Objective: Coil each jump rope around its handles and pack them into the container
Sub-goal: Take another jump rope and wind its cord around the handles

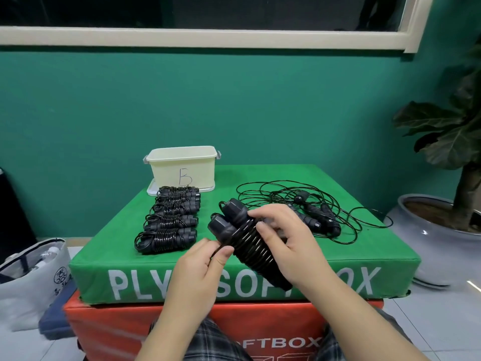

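Above the near edge of the green padded plyo box (pixel 325 256), a black jump rope bundle (pixel 250 241) of two handles wound with thin cord is held clear of the surface. Its long axis runs diagonally, the handle caps pointing up and to the far left, the butt ends toward the lower right. The right hand (pixel 291 241) is clenched around the bundle's middle from the right. The left hand (pixel 205 259) pinches what appears to be the cord's free end just beside the bundle's lower left flank, so the last tuck is judged to fall to the left hand, which is the nearer.

Four finished black coiled ropes (pixel 169 217) are laid in a row left of the bundle, leading back to the cream plastic container (pixel 182 165) marked "B", which stands on its lid at the far left of the box top. Loose black ropes (pixel 312 207) are left tangled at the right. A red padded box (pixel 109 332) carries the green one; a teal wall (pixel 234 100), a potted plant (pixel 458 152) and a white bag (pixel 33 277) surround them.
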`<action>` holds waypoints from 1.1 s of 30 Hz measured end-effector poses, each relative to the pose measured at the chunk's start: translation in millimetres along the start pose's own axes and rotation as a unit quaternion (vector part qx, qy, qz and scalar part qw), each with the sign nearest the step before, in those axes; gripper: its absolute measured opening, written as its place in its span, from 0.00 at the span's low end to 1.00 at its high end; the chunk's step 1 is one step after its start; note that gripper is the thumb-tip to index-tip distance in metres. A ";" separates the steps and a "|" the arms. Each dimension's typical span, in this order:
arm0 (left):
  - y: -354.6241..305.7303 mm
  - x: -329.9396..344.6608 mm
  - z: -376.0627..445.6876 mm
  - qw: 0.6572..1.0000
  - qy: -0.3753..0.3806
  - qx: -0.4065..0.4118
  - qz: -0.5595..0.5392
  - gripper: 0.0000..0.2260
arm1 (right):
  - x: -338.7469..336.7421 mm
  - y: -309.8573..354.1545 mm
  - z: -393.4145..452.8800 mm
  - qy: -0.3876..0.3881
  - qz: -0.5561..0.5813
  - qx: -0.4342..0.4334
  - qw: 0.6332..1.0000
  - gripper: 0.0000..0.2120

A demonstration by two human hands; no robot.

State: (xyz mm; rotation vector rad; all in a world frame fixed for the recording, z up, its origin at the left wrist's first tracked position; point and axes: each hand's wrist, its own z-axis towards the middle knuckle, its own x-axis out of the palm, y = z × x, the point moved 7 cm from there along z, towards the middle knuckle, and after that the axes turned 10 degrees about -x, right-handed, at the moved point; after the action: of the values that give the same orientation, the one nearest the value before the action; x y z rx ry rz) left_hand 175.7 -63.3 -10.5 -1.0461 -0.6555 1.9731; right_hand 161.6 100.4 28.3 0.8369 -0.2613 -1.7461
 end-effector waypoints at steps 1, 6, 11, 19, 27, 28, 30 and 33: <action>-1.1 0.3 0.1 1.000 0.000 0.000 0.006 0.16 | -0.4 1.7 0.1 -0.004 -0.034 -0.016 0.999 0.13; -10.7 10.2 -2.6 0.994 0.025 0.038 0.100 0.14 | 7.1 -3.3 -3.5 0.131 -0.144 0.052 0.980 0.28; -11.2 23.7 -6.7 0.992 0.055 0.030 0.111 0.09 | 18.2 -4.6 -10.5 0.226 -0.216 0.057 0.948 0.45; -17.0 19.2 -5.4 0.991 0.063 0.065 0.094 0.07 | 24.6 -12.9 -14.3 0.200 -0.198 0.040 0.959 0.38; -8.3 4.4 -3.7 0.984 0.044 -0.093 0.146 0.24 | 29.6 11.0 -14.6 0.208 -0.070 0.018 0.976 0.30; -9.5 3.7 -5.1 0.983 0.062 -0.118 0.127 0.23 | 29.4 13.1 -14.5 0.205 -0.034 0.020 0.978 0.28; -11.8 4.7 -7.3 0.981 0.097 -0.160 0.055 0.19 | 29.9 17.5 -14.6 0.192 0.030 0.021 0.981 0.25; -10.0 9.5 -7.7 0.963 0.093 -0.231 -0.106 0.16 | 36.2 18.5 -15.5 0.149 0.118 0.038 0.981 0.24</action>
State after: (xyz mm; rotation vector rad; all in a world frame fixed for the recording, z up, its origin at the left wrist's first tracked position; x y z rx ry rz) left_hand 182.9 -49.2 -11.4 -1.3552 -1.1064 1.5467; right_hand 181.2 64.7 12.9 1.0657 -0.2179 -1.3772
